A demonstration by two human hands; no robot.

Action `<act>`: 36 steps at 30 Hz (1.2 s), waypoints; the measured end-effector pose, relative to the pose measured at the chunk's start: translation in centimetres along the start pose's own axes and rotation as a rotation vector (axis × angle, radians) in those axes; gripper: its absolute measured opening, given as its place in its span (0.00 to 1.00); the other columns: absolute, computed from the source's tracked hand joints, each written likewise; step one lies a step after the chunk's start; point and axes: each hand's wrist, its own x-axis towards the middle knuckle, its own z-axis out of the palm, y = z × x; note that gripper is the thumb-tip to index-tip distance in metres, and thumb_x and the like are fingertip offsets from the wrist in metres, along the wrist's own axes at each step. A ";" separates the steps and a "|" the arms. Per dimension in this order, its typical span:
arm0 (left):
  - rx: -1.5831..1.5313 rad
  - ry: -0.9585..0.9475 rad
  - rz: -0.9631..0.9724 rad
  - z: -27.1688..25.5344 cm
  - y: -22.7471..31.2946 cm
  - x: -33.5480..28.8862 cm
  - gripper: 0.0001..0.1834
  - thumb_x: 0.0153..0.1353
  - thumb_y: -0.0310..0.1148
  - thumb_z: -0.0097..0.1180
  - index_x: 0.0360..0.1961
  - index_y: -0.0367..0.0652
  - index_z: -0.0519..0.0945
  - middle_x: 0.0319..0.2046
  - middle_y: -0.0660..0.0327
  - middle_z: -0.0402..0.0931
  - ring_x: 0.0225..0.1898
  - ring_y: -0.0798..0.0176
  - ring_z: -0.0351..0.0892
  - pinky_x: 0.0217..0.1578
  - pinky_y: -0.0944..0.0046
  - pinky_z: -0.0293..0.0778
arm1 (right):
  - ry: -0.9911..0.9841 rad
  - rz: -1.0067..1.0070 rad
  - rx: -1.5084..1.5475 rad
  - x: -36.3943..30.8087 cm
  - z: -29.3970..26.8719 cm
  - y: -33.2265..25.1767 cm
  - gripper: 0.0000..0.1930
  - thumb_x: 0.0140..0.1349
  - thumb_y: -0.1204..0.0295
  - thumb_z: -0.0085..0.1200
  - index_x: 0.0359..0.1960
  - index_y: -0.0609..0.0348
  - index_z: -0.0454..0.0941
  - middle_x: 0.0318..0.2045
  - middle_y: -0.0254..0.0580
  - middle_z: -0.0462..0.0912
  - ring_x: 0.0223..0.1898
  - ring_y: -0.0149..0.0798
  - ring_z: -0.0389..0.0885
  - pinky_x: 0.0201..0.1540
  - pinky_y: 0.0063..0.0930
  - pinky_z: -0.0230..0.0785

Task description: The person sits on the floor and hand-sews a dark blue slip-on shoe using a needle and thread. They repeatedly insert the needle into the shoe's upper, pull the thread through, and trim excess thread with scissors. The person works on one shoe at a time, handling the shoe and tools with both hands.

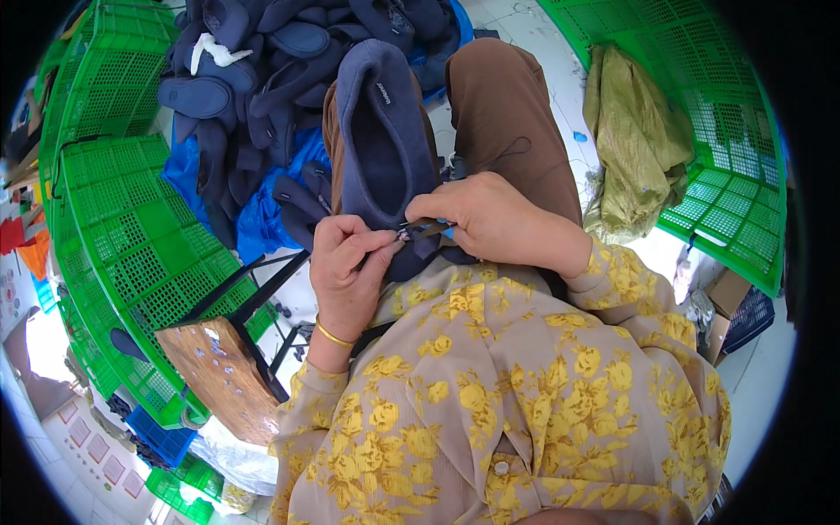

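Atop the left trouser leg [332, 131]: navy slipper [385, 162], opening upward
Left hand [348, 262]: fingertips pinched together at the slipper's near end
Right hand [494, 219]: gripping a small, partly hidden tool [426, 230] at that same end
Footwear pile [241, 96]: left of the slipper, over blue plastic [267, 229]
Green crates [144, 232]: both sides of the slipper

Matt, fleecy cloth slipper [387, 162]; smooth plastic crate [157, 241] left; rough wooden board [214, 372]; shiny metal bangle [334, 338]; glossy plastic sheet [268, 234].
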 end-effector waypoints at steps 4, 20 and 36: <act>0.012 0.032 0.000 0.3 -0.1 -0.2 0.11 0.46 0.18 0.69 0.32 0.41 0.86 0.29 0.67 0.67 0.28 0.72 0.64 0.27 0.74 0.58 | -0.006 -0.019 0.046 0.5 0.5 0.4 0.16 0.50 0.84 0.50 0.39 0.52 0.78 0.25 0.45 0.80 0.30 0.53 0.81 0.32 0.41 0.71; 0.145 0.150 0.099 1.1 -0.5 -1.8 0.11 0.44 0.19 0.70 0.30 0.38 0.83 0.30 0.62 0.73 0.31 0.65 0.72 0.29 0.71 0.67 | -0.177 -0.175 -0.169 1.8 1.2 -0.6 0.17 0.55 0.78 0.53 0.47 0.50 0.70 0.26 0.47 0.81 0.29 0.54 0.82 0.30 0.45 0.72; 0.083 0.084 0.004 0.8 1.0 -0.5 0.11 0.47 0.20 0.68 0.33 0.40 0.83 0.32 0.61 0.71 0.36 0.63 0.72 0.37 0.69 0.69 | 0.164 0.250 1.214 3.2 -1.8 -2.9 0.05 0.73 0.68 0.45 0.44 0.53 0.68 0.23 0.31 0.75 0.15 0.22 0.63 0.19 0.16 0.56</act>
